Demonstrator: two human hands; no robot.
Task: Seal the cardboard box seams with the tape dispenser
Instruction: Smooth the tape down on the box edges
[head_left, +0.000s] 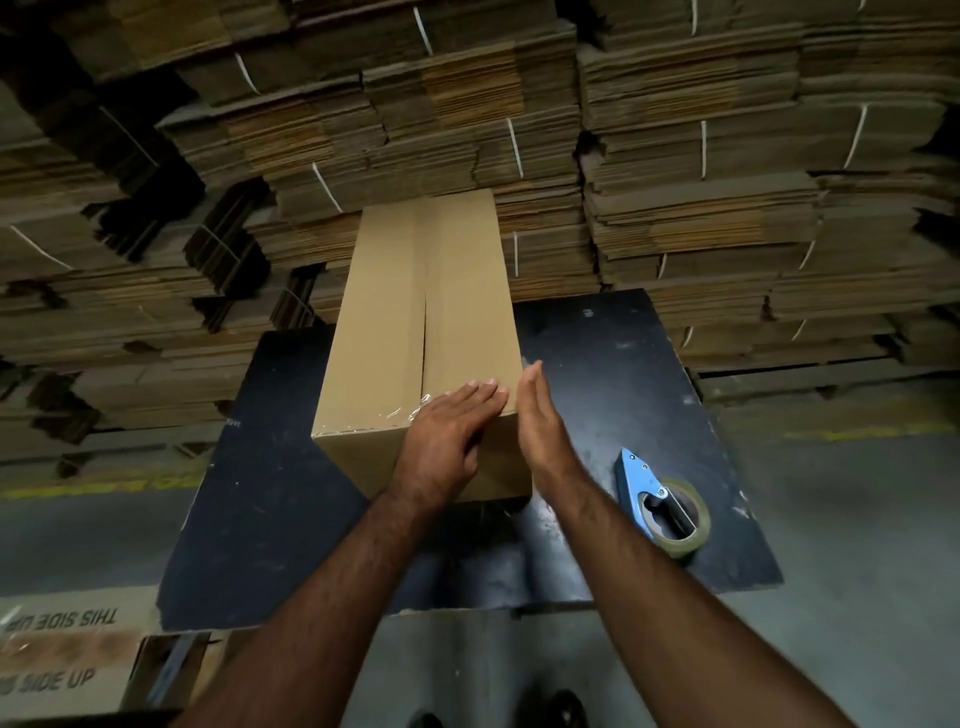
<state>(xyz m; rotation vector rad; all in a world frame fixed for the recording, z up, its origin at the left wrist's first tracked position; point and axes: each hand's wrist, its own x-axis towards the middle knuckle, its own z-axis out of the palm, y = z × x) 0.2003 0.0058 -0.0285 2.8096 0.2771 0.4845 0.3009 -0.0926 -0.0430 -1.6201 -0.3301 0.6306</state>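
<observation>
Left hand (447, 431) flat on cardboard box (421, 332), fingers together, pressing tape down. Right hand (543, 421) empty, fingers straight together. Tape dispenser (662, 501) parked at 4 o'clock on table (249, 499).

Both bare forearms extend forward from the lower edge of view, converging slightly toward the hands. The left hand (449, 434) lies flat, palm down, fingers straight and held together, thumb tucked alongside. The right hand (540, 421) stands on edge just beside it, palm facing left, fingers straight and together, holding nothing; the two hands are apart.
</observation>
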